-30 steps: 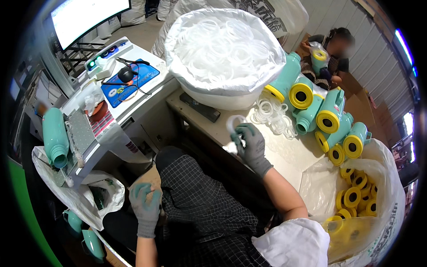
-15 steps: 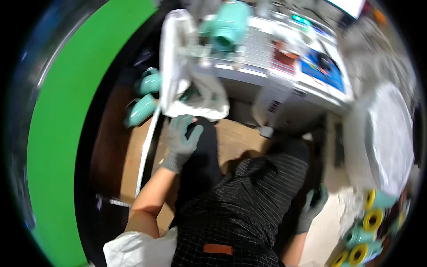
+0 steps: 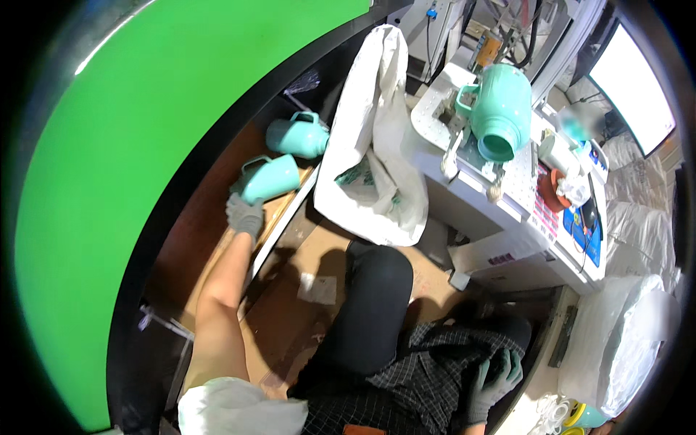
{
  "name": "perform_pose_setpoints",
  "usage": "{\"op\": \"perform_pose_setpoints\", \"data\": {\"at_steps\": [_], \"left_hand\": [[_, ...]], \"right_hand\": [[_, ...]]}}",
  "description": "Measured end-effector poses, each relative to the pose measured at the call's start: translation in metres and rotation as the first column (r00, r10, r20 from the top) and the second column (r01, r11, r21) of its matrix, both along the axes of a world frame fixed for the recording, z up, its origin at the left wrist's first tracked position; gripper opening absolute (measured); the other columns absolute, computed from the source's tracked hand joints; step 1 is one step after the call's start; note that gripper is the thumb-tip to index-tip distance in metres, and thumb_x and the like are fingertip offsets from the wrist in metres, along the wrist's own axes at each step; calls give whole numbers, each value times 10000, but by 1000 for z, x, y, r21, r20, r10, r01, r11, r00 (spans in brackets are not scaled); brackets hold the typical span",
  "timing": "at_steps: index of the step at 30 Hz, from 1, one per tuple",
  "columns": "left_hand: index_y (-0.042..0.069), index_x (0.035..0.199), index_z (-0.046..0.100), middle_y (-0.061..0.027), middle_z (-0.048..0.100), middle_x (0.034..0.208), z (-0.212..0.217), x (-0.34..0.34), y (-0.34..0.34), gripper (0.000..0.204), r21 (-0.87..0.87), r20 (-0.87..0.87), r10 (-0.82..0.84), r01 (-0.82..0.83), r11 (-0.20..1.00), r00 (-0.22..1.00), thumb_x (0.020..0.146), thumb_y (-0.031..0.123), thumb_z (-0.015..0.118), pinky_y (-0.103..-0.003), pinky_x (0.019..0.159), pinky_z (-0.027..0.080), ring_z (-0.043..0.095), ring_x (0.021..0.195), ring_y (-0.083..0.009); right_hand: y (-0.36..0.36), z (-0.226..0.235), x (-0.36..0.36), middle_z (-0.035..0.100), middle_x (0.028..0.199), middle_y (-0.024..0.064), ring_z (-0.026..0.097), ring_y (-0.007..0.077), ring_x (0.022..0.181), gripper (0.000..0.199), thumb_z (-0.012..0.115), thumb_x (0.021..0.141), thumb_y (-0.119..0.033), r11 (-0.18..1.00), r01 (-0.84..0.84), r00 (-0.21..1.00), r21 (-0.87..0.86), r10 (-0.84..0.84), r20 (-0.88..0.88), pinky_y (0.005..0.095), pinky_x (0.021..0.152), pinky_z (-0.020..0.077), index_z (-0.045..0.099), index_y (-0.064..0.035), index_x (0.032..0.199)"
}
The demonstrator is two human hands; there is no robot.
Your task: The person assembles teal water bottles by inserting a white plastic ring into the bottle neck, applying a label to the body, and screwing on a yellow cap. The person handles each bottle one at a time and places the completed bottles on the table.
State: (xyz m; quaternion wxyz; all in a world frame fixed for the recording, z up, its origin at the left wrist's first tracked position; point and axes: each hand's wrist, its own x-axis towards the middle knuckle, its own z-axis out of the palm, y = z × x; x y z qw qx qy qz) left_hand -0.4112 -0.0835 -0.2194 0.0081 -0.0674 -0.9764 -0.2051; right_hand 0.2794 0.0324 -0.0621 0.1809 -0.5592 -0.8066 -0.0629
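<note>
My left hand [image 3: 245,215], in a grey glove, reaches to a mint-green jug [image 3: 272,179] lying on its side on the brown shelf at the left. Its fingers curl against the jug's near end, below the handle; the fingertips are partly hidden. A second mint-green jug [image 3: 299,138] lies just beyond. My right hand [image 3: 496,380], also gloved, rests by the dark apron over my lap. Its fingers are loosely bent and apart, and I see nothing in them. A larger mint-green jug [image 3: 502,109] is on the machine's metal plate, its round opening toward me.
A white sack [image 3: 370,163] stands between the shelf and the white machine [image 3: 507,257]. A bright green panel [image 3: 109,181] curves along the left. At the right are a wrapped white bundle [image 3: 616,348] and a lit screen [image 3: 638,87]. Cardboard [image 3: 290,319] covers the floor.
My left hand has gone from beside my knee to the jug on the left shelf. My right hand has come in from the side to my lap. The view has turned left.
</note>
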Motion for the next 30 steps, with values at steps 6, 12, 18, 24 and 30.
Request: {"op": "perform_pose_setpoints", "data": {"at_steps": [6,12,18,24,30], "left_hand": [[-1,1329,666,-259,649,1368,-30,-127,29,669,148,506,-77,1,989,859,924,519,554,-463,1061,480,622,1273,-412],[123,1301,679,-207,654,1344,-25,-68,1,518,-71,235,-121,142,987,964,919,471,642,-491,1048,485,617,1263,-367],[-71,1102,707,-210,630,1221,38,47,-47,451,34,-478,-364,431,901,799,860,303,777,-491,1031,446,556,1157,-394],[-35,1329,603,-128,627,1275,193,219,-82,416,779,-167,-417,378,500,894,945,110,673,-404,986,513,626,1148,-232],[12,1443,544,-136,593,1407,199,369,-28,562,898,291,-884,213,384,365,971,271,704,-413,1083,472,565,1298,-261]], "right_hand": [[-15,7,-5,497,1418,255,455,449,1307,527,657,945,-328,997,62,992,-54,-56,110,571,1118,368,592,-12,1361],[0,13,-25,532,1377,226,462,440,1283,478,708,905,-297,994,86,996,-73,-86,3,570,1121,353,625,-35,1296],[2,16,-28,534,1385,189,437,414,1313,549,745,865,-269,1000,-11,1000,-5,11,-16,563,1145,325,608,-76,1361],[-9,36,-74,460,1487,207,441,369,1386,675,768,880,-209,818,-496,661,-290,139,-738,502,1129,413,496,-7,1463],[-60,3,-120,212,1675,222,325,364,1513,1000,609,1004,-554,393,-796,229,-460,-508,-830,468,1211,377,72,-30,1665]]}}
